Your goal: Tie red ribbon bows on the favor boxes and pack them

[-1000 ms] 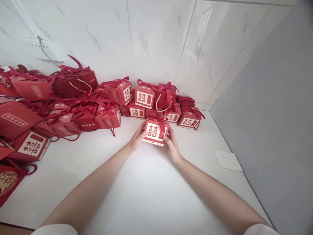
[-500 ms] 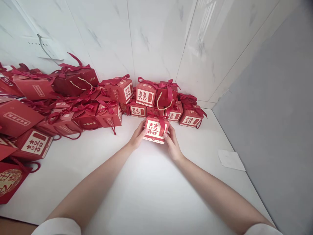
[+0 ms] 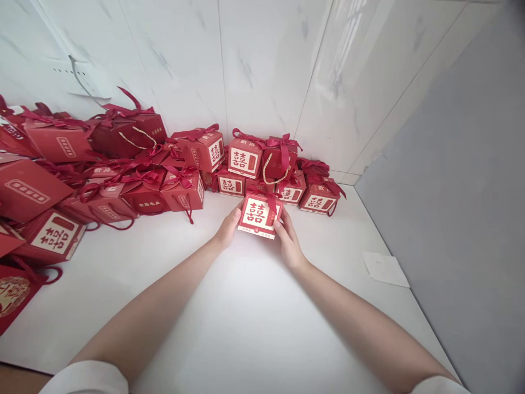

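A small red gift box [image 3: 257, 214] with a white double-happiness label and a dark red ribbon on top is between my two hands, its labelled face tilted up toward me. My right hand [image 3: 289, 241] grips its right side, thumb on the front face and fingers round the far side. On the left side is my left hand [image 3: 230, 227], its thumb along the box's left edge and its fingers partly hidden behind. Just behind stand similar boxes, one with a gold cord handle [image 3: 270, 174] and another at the row's right end [image 3: 320, 196].
A big pile of red ribboned boxes [image 3: 45, 189] covers the left of the white table [image 3: 246, 328]. Marbled wall panels [image 3: 262, 65] rise behind. On the right are a white paper [image 3: 385, 268] and a grey panel [image 3: 459, 219] along the table's edge.
My left thumb has slid off the front face to the box's left edge. The box is slightly farther left and tilted a little more. My right hand keeps its grip.
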Demonstrator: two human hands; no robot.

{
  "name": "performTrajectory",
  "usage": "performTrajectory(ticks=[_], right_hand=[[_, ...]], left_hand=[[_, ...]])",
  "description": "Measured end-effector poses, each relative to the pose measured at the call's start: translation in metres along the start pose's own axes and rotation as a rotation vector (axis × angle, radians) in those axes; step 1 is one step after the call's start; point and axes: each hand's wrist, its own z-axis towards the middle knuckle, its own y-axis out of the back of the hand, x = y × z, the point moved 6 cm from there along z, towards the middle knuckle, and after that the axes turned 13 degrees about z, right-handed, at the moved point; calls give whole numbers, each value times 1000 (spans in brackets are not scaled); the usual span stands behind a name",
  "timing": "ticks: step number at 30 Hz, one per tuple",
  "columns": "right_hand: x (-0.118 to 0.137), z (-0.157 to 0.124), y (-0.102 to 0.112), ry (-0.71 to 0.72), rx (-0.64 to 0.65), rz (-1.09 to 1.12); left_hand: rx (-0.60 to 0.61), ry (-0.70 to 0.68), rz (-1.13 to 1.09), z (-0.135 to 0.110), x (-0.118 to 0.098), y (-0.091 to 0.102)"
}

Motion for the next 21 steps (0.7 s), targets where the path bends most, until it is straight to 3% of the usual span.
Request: performTrajectory(ticks=[12,18,21], right_hand=[[9,-4,0,37,-22,-34],[13,-7,4,49,-69,-55],[10,-7,9,58,-99,-48]], left_hand=[[-41,25,177,-2,-5,3],[-32,19,188,-5,-7,3],[-28,79,130,-5,-3,6]])
